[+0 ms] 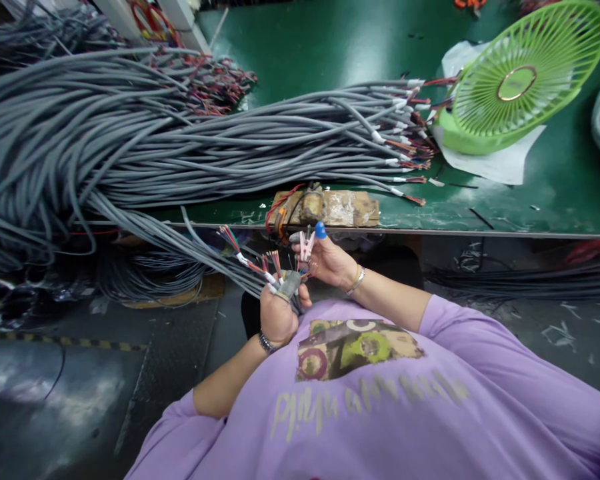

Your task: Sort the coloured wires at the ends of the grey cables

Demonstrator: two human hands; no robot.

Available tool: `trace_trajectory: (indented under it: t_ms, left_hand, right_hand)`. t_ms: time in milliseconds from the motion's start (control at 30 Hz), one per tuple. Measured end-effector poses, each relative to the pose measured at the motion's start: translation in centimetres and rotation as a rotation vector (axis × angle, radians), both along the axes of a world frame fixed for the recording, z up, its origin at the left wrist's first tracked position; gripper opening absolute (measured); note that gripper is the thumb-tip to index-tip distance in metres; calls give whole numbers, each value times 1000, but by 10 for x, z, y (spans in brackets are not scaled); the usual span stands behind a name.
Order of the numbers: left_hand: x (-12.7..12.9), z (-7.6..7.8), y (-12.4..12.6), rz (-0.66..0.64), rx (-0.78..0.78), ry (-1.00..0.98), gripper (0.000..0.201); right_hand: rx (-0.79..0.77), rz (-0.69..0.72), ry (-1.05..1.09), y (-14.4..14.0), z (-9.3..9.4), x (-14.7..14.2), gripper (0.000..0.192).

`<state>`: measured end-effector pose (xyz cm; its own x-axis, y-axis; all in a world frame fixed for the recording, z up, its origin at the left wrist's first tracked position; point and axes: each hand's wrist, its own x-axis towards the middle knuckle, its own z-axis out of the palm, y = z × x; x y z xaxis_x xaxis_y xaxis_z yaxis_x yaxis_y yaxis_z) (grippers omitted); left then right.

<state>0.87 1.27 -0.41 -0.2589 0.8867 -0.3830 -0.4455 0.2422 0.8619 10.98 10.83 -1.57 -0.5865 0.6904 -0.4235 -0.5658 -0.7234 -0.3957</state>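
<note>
My left hand (277, 313), with a watch on its wrist, is wrapped round a bundle of grey cables (220, 257). The cables' stripped ends fan out above the fist as thin coloured wires (275, 261), with white bands below them. A grey wrapping (290, 285) covers the thumb. Close by, just right of the wire ends, my right hand (335, 265) has its fingers closed round a small pink clip (307, 247) that looks like a clothespin. One of its digits wears a blue fingertip cover (321, 230). Some right fingertips are hard to make out.
A large pile of grey cables (230, 147) lies along the green table (360, 40). A worn wooden block (350, 208) with a device and red wires sits at the table edge. A green fan (520, 80) stands right. More cables (150, 277) lie below.
</note>
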Motion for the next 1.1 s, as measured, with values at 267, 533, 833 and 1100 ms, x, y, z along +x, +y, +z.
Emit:
trace_trajectory:
  t_ms: [267,533,833,1100]
  left_hand:
    - [-1,-2,-8,-12,92,25,27]
    - [0,1,-5,57,151,61,26]
    - [5,0,-2,62,145,103,29]
    - [4,-3,0,70,129,119,29]
  right_hand:
    - [78,38,25,-2,0,8,40]
    - [223,8,-51,-5,-6,13,33]
    - [483,-243,-370,-7,-10,4,51]
    - [179,-86,-78,-1,-8,-4,49]
